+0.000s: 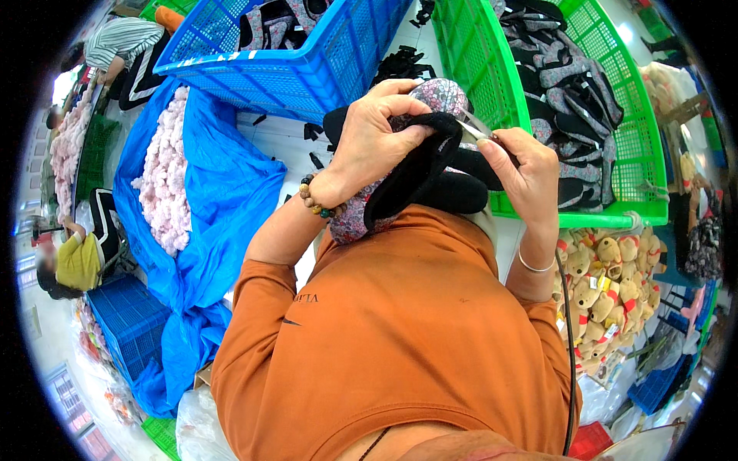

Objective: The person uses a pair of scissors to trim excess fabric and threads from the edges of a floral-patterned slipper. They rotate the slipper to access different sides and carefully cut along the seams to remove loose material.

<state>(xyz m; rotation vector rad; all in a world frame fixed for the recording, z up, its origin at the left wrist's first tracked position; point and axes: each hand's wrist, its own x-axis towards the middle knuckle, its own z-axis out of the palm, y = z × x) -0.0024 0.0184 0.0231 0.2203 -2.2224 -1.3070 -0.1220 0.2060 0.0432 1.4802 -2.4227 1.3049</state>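
Note:
My left hand [382, 127] pinches the black-lined edge of a slipper [415, 165] in grey-pink patterned fabric, its dark opening turned toward me. Pointed metal scissors [475, 124] are gripped in my right hand [526, 170], their blades touching or very near the slipper's edge. More patterned fabric [441, 95] bulges above the black edge. Black soles [453, 192] show under and beside the slipper at my lap; I cannot tell how many pieces lie there.
A blue crate [307, 73] and a green crate [657, 165] hold similar slippers. Pale pink fluffy pieces [165, 169] lie on blue sheeting [231, 161] at left. Plush toys [607, 292] are heaped at right. A dark cord [570, 361] runs beside my right side. Other people sit far left.

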